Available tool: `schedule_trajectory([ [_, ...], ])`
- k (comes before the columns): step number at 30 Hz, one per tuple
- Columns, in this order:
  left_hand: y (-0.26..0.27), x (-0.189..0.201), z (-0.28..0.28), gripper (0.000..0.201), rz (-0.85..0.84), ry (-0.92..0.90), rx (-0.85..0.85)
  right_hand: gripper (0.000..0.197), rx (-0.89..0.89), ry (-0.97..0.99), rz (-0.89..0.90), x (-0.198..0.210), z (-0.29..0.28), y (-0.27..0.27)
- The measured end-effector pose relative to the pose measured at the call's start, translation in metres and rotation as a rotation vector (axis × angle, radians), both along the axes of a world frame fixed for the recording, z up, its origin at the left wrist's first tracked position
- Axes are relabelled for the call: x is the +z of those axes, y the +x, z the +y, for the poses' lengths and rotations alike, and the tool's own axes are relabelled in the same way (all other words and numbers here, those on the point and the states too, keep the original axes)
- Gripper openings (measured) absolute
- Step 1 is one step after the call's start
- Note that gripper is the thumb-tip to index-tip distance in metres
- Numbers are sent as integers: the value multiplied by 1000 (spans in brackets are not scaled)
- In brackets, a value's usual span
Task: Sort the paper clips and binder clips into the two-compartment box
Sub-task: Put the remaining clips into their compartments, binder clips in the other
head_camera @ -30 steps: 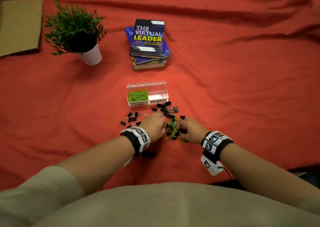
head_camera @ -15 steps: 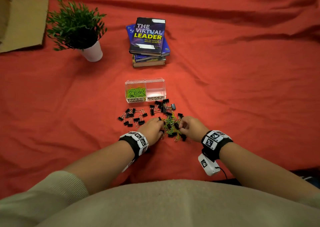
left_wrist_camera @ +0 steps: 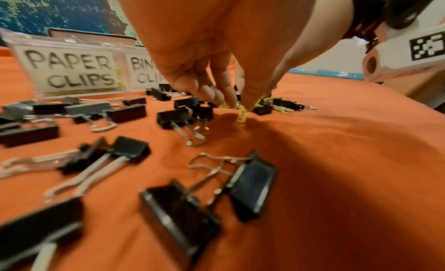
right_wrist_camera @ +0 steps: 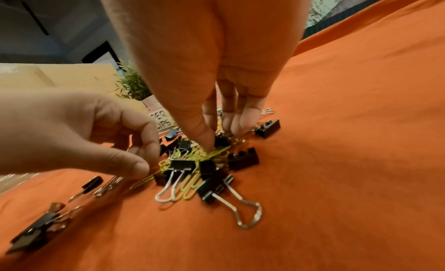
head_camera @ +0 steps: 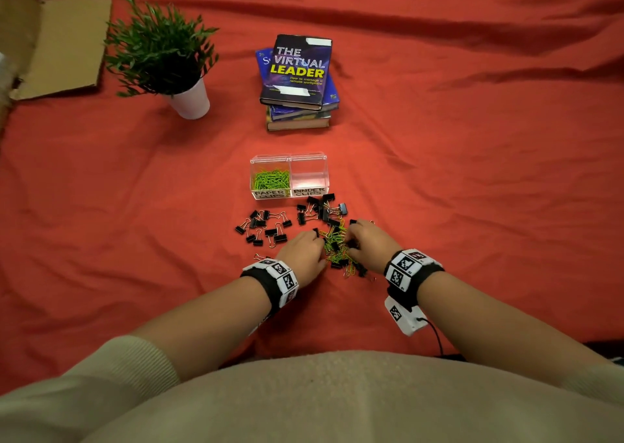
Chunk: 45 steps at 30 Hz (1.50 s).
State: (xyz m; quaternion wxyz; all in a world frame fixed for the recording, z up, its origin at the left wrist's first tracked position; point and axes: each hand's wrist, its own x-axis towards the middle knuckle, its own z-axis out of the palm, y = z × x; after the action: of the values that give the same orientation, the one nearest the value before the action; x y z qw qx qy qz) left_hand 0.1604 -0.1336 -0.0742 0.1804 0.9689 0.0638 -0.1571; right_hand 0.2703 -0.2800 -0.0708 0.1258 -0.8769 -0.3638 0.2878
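Observation:
The clear two-compartment box (head_camera: 305, 159) stands on the red cloth. Its left half, labelled PAPER CLIPS, holds green paper clips (head_camera: 271, 179); the BINDER CLIPS half looks empty. In front of it lies a mixed pile (head_camera: 336, 245) of green paper clips and black binder clips. My left hand (left_wrist_camera: 237, 105) is at the pile's left edge, where thumb and fingertips pinch one green paper clip (left_wrist_camera: 242, 116). My right hand (right_wrist_camera: 221, 136) reaches down into the pile from the right, its thumb and fingertips closing on the tangled paper clips (right_wrist_camera: 211, 154).
Loose binder clips (head_camera: 263, 228) are scattered left of the pile and just before the box. Behind the box are a stack of books (head_camera: 299, 81), a potted plant (head_camera: 162, 54) at the back left, and cardboard (head_camera: 67, 44) in the far-left corner.
Both hands have stayed at the mixed pile, drawing closer together with their fingertips working into it. The head view has shifted slightly. The box contents look the same.

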Motion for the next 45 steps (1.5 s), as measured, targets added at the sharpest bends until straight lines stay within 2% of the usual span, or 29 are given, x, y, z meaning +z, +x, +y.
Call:
schedule_trajectory([
  [4, 3, -5, -5, 25, 35, -17, 32, 19, -86, 42, -6, 3, -12, 8],
  [9, 5, -5, -5, 20, 54, -27, 8, 10, -4, -16, -26, 6, -15, 0],
  [15, 7, 6, -5, 11, 84, -280, 161, 35, 16, -116, -114, -3, -4, -17],
  [18, 11, 9, -7, 13, 74, -283, 165, 35, 2, -102, -71, -5, 1, -20],
  [22, 17, 8, -11, 12, 44, -256, 127, 35, -52, -46, 62, -5, -1, -24],
  [27, 22, 1, -12, 11, 39, -161, 106, 24, -98, -29, 138, -6, -5, -25],
  [31, 19, -4, -7, 20, 66, -64, 14, 19, -325, 94, 300, -1, -9, -16],
  [35, 16, -6, 1, 27, 57, -25, -50, 10, -517, 184, 567, 13, -12, 1],
  [38, 14, -8, 7, 25, 44, 22, -92, 19, -656, 259, 792, 22, -9, 7],
  [40, 12, -8, 9, 21, 47, 37, -102, 28, -743, 292, 876, 23, -6, 8],
  [42, 11, -7, 11, 17, 57, 42, -100, 28, -746, 245, 853, 21, -1, 7],
  [45, 8, -6, 14, 17, 50, 35, -76, 21, -496, 65, 543, 13, 6, 2],
])
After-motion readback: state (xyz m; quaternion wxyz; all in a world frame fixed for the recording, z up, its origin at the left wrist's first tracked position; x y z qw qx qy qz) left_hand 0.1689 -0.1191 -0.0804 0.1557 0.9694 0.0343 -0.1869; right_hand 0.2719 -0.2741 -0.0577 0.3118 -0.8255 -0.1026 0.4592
